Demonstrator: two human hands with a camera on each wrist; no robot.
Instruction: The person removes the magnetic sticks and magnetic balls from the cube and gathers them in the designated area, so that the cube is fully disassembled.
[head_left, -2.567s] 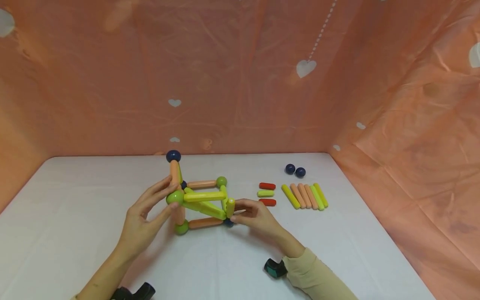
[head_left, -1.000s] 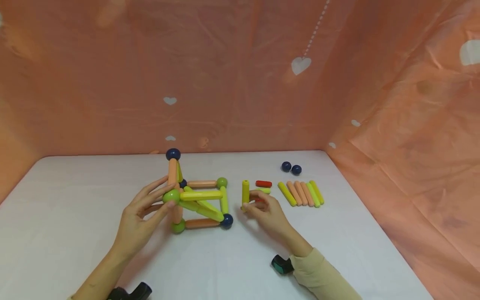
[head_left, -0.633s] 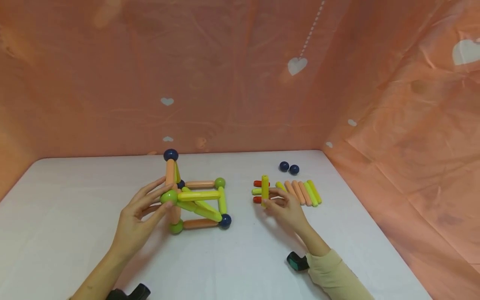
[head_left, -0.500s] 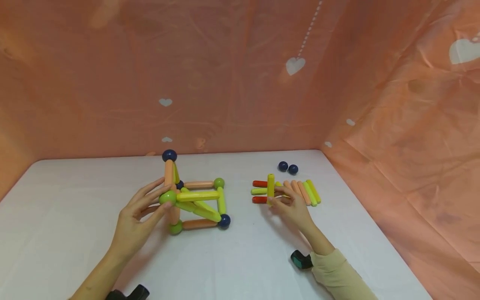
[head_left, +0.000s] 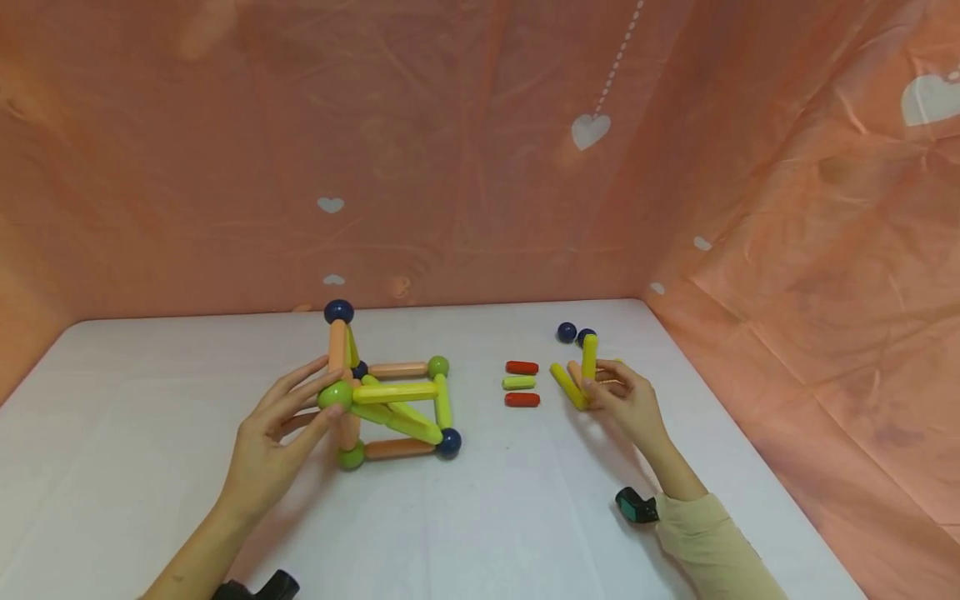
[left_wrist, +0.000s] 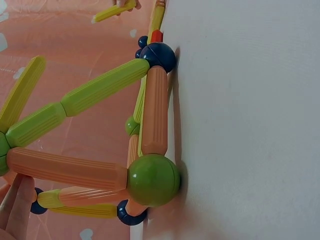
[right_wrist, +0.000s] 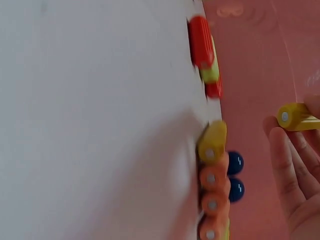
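My left hand [head_left: 273, 442] pinches the green ball [head_left: 335, 396] at the near-left corner of a frame built from magnetic rods and balls. Orange, yellow and light green rods join navy and green balls in it; a navy ball [head_left: 339, 312] tops it. In the left wrist view, my fingers [left_wrist: 19, 207] lie against an orange rod [left_wrist: 67, 167] beside that corner. My right hand [head_left: 633, 408] holds a yellow magnetic rod [head_left: 589, 357] upright between thumb and fingers, above the row of loose rods. In the right wrist view that yellow rod [right_wrist: 300, 117] shows its metal end.
Two red short rods [head_left: 522, 400] and a light green short rod [head_left: 519, 382] lie between frame and right hand. A yellow rod [head_left: 567, 385] begins the row partly hidden by my right hand. Navy balls [head_left: 567, 332] sit behind. Orange cloth [head_left: 465, 167] hangs behind the white table [head_left: 450, 533].
My right hand has carried the yellow rod away from the frame, rightward past the short rods to the row of long rods. My left hand keeps its hold on the green ball.
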